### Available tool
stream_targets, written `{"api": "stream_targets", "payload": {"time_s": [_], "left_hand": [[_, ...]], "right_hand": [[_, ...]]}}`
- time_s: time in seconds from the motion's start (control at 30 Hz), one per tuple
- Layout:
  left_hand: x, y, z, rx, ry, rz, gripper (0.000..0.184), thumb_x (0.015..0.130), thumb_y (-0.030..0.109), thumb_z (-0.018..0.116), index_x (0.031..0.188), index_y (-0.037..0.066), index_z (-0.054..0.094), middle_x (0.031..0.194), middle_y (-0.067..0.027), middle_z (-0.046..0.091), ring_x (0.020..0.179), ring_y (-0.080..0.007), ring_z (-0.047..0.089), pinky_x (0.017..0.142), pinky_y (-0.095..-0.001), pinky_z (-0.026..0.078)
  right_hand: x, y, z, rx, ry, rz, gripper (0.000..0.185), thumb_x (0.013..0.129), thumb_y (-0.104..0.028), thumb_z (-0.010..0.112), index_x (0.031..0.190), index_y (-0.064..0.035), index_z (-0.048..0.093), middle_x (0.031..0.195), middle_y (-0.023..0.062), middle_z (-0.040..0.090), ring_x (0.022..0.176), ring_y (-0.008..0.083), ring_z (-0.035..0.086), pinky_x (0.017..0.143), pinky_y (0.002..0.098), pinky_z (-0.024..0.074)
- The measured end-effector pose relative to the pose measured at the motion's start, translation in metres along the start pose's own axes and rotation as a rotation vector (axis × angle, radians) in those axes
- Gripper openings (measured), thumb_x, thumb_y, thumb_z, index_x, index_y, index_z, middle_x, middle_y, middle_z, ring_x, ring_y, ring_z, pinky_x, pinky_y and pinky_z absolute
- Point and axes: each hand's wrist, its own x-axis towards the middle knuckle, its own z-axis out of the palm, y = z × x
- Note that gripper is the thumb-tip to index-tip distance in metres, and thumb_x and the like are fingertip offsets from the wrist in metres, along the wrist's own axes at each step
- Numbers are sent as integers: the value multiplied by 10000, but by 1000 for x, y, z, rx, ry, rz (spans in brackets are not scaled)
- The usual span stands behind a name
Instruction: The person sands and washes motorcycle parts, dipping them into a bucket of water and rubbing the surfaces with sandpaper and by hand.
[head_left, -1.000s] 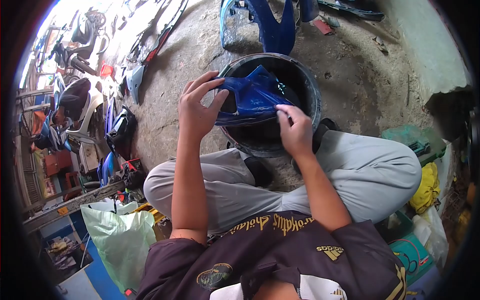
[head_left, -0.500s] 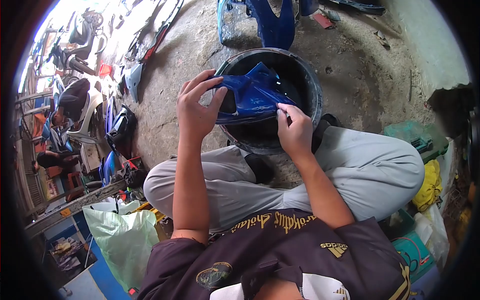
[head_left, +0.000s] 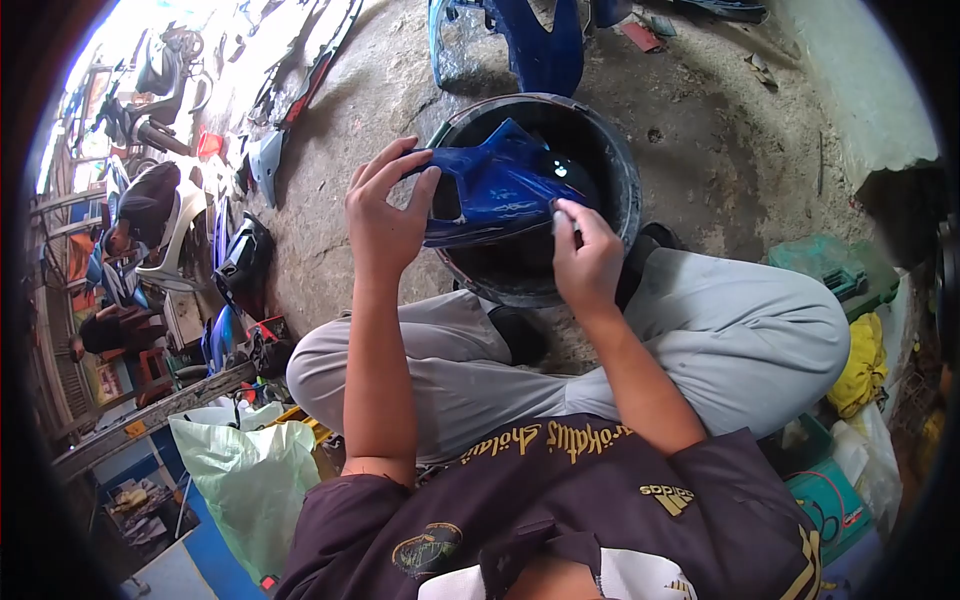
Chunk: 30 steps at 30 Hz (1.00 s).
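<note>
A glossy blue plastic panel (head_left: pixel 505 190) with an opening at its left end is held over a round black tub (head_left: pixel 622 160). My left hand (head_left: pixel 388 208) grips the panel's left end, fingers on its upper edge and thumb near the opening. The thumb and fingers of my right hand (head_left: pixel 587 250) are pinched together at the panel's right part; a small dark thing seems to be between the fingertips, too small to make out. Dark liquid with a bright reflection shows inside the tub behind the panel.
Beyond the tub lies another blue panel (head_left: pixel 545 55) on the concrete floor. Motorbike parts (head_left: pixel 185 225) crowd the left side, where another person (head_left: pixel 115 330) is partly visible. A pale green sack (head_left: pixel 245 490) stands at lower left; a yellow bag (head_left: pixel 858 365) and green case (head_left: pixel 830 505) lie right.
The blue panel and my left hand have shifted slightly left. My right fingers have slid a little along the panel's surface. The other person at the left has moved lower in view.
</note>
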Motion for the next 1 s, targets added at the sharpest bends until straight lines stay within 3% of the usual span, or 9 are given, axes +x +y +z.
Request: {"api": "stream_targets", "payload": {"time_s": [0.4, 0.5, 0.63, 0.7, 0.73, 0.83, 0.87, 0.97, 1.0], "left_hand": [[-1, 0, -3, 17, 1, 18, 244, 894, 193, 825, 1103, 71, 844, 1288, -116, 781, 1179, -327, 718, 1067, -430, 527], [0, -1, 0, 10, 4, 31, 248, 895, 200, 826, 1107, 71, 843, 1289, -115, 780, 1180, -325, 718, 1069, -429, 527], [-2, 3, -2, 16, -4, 22, 251, 896, 203, 824, 1108, 70, 842, 1288, -115, 780, 1183, -327, 717, 1069, -431, 526], [-2, 3, -2, 27, -3, 38, 249, 896, 201, 823, 1107, 69, 842, 1290, -113, 779, 1183, -328, 716, 1072, -435, 525], [-3, 2, -2, 35, -4, 43, 248, 896, 200, 823, 1106, 69, 842, 1291, -112, 778, 1184, -328, 716, 1073, -436, 524], [-3, 6, -3, 21, -7, 37, 248, 893, 200, 824, 1105, 72, 843, 1293, -110, 777, 1181, -326, 716, 1074, -440, 522], [-4, 5, -4, 27, -7, 40, 248, 893, 201, 824, 1105, 75, 843, 1291, -109, 777, 1178, -324, 716, 1074, -438, 521], [-2, 3, -1, 28, -5, 55, 246, 892, 206, 823, 1104, 82, 843, 1286, -105, 778, 1169, -320, 716, 1068, -434, 523], [-2, 3, -1, 30, -6, 54, 245, 892, 208, 823, 1103, 83, 842, 1285, -105, 778, 1164, -320, 716, 1063, -433, 525]], "right_hand": [[-14, -4, 8, 26, 3, -17, 178, 997, -89, 697, 1118, 18, 770, 1010, 209, 773, 936, 391, 753, 831, 440, 591], [-13, -15, 0, 122, -104, -39, 179, 995, -90, 700, 1120, 14, 774, 1001, 213, 772, 929, 398, 754, 827, 442, 592], [-5, -5, 6, 121, 11, 128, 170, 1001, -86, 697, 1101, 22, 781, 1001, 215, 783, 911, 349, 777, 837, 408, 592], [-8, -26, -4, 229, -154, 87, 193, 1005, -93, 696, 1131, 19, 787, 1018, 212, 792, 895, 338, 779, 831, 381, 593], [-6, -27, -4, 245, -124, 92, 204, 1005, -104, 702, 1142, 19, 789, 1034, 213, 796, 875, 321, 780, 820, 364, 595], [2, -10, -3, 210, -20, 370, 198, 997, -105, 717, 1129, 24, 787, 1033, 218, 793, 873, 317, 781, 827, 366, 596], [-2, 0, 3, 201, -26, 307, 204, 1003, -111, 711, 1137, 24, 786, 1043, 220, 792, 908, 325, 783, 845, 370, 593], [-10, -16, 2, 216, -124, 12, 226, 1030, -107, 686, 1181, 31, 783, 969, 159, 802, 885, 179, 756, 823, 313, 573], [-7, -25, -3, 261, -195, 52, 231, 1031, -120, 677, 1173, 25, 787, 1013, 180, 809, 918, 208, 774, 858, 324, 579]]}}
